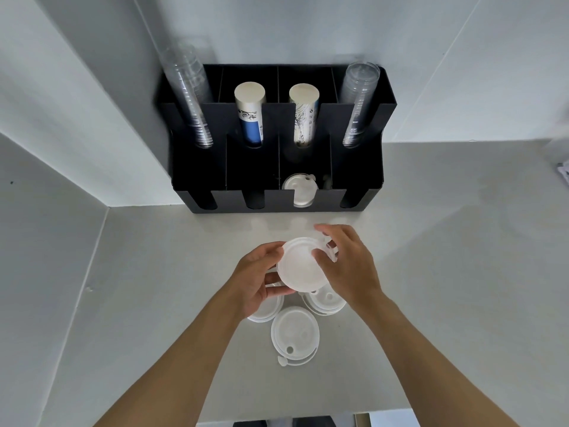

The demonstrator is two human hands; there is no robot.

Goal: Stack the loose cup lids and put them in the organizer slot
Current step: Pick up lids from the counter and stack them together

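Observation:
Both hands hold a white cup lid [299, 266] above the counter, its underside facing me. My left hand [258, 278] grips its left rim; my right hand [345, 263] pinches its right rim. Below the hands lie loose white lids: one lid [295, 335] nearest me with a sip hole and tab, a second lid [326, 300] partly under my right wrist, a third lid [264, 309] mostly hidden by my left hand. A black organizer [277, 198] stands against the wall. Its third front slot holds a stack of lids [300, 189].
The organizer's back row holds two stacks of clear cups [191, 97] [358, 103] and two stacks of paper cups [251, 115] [303, 112]. Walls close in at the left and behind. The grey counter [431, 257] extends to the right.

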